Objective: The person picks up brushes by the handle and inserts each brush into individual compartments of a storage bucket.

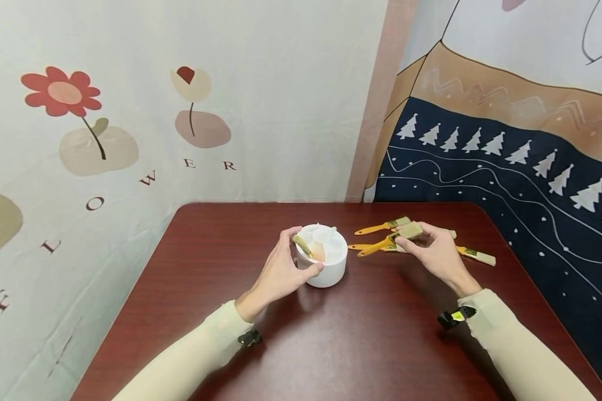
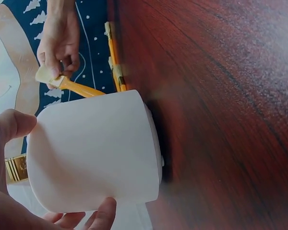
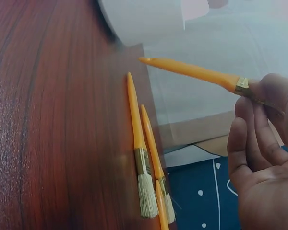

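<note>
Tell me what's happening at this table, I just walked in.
Someone's left hand is gripping a white divided cup, and one brush stands in it, bristle end up. Their right hand pinches a yellow-handled brush near its bristle end, held up off the table with the handle pointing toward the cup. Several more brushes lie on the table, to the right of the cup.

I have both arms (image 1: 193, 345) stretched forward; my left hand (image 1: 279, 268) grips with thumb spread, my right hand (image 1: 440, 257) pinches.
</note>
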`<state>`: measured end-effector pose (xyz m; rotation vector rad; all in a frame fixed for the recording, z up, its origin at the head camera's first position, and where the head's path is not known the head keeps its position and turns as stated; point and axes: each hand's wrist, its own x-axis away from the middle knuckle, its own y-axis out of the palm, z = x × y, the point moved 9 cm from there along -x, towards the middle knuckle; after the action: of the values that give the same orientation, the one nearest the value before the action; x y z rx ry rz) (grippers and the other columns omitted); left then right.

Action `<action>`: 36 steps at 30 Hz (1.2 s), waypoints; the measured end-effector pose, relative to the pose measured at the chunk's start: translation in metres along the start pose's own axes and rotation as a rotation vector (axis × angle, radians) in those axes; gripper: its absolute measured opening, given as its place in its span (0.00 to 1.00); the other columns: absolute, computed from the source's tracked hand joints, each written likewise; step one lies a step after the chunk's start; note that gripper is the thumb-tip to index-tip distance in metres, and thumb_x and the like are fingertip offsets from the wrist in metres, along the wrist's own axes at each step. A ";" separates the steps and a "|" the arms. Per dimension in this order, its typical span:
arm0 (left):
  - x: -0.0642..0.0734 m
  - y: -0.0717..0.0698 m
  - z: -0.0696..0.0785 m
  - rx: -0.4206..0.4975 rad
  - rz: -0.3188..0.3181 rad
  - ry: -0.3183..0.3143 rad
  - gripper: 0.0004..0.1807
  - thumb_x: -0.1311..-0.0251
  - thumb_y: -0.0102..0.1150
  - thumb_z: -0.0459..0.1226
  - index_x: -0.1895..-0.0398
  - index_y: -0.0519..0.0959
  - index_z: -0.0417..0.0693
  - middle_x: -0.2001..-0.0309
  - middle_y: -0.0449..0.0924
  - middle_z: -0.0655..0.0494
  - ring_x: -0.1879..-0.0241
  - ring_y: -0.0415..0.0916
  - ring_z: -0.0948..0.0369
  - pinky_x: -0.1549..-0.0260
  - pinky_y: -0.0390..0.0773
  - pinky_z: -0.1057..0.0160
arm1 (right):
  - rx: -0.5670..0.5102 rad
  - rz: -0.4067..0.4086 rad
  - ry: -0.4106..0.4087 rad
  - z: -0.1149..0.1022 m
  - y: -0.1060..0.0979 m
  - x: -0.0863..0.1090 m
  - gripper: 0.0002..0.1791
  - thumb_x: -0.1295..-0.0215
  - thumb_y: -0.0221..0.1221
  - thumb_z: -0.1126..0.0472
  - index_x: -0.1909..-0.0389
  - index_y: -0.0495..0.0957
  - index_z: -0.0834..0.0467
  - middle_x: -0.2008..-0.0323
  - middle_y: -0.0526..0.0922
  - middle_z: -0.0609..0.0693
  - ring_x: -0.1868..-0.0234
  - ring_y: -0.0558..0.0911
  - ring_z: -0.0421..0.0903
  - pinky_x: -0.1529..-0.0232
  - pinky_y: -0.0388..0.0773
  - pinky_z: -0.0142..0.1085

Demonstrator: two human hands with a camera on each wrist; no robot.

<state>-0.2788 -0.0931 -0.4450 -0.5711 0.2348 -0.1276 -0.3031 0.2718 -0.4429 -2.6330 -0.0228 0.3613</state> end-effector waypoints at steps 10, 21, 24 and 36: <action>-0.001 0.002 -0.002 0.045 -0.029 -0.006 0.52 0.38 0.85 0.42 0.15 0.65 0.48 0.24 0.80 0.42 0.30 0.84 0.47 0.34 0.92 0.43 | 0.039 0.012 -0.025 -0.008 0.002 0.000 0.11 0.22 0.78 0.55 0.49 0.93 0.57 0.54 0.98 0.58 0.60 0.92 0.32 0.58 0.88 0.22; -0.005 0.000 -0.003 0.081 -0.084 0.004 0.54 0.38 0.85 0.42 0.13 0.64 0.46 0.24 0.82 0.40 0.39 0.90 0.43 0.33 0.92 0.41 | 0.045 0.035 -0.079 -0.026 0.000 0.001 0.08 0.22 0.78 0.57 0.51 0.93 0.56 0.58 0.98 0.47 0.61 0.92 0.38 0.58 0.88 0.22; -0.005 -0.002 -0.005 0.056 -0.107 0.013 0.54 0.37 0.85 0.44 0.12 0.65 0.48 0.25 0.82 0.42 0.38 0.88 0.45 0.34 0.92 0.42 | 0.053 0.032 -0.090 -0.032 0.001 0.002 0.07 0.22 0.77 0.58 0.52 0.93 0.56 0.58 0.97 0.49 0.62 0.91 0.38 0.59 0.88 0.22; -0.011 -0.002 -0.008 0.166 -0.257 0.009 0.53 0.31 0.80 0.38 0.07 0.60 0.48 0.21 0.79 0.38 0.23 0.84 0.43 0.27 0.90 0.43 | -0.016 -0.019 -0.174 -0.061 0.013 0.002 0.06 0.22 0.75 0.65 0.49 0.91 0.58 0.55 0.97 0.61 0.60 0.95 0.36 0.52 0.93 0.25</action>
<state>-0.2912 -0.0970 -0.4490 -0.4336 0.1569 -0.3952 -0.2864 0.2320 -0.3976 -2.6069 -0.1080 0.5852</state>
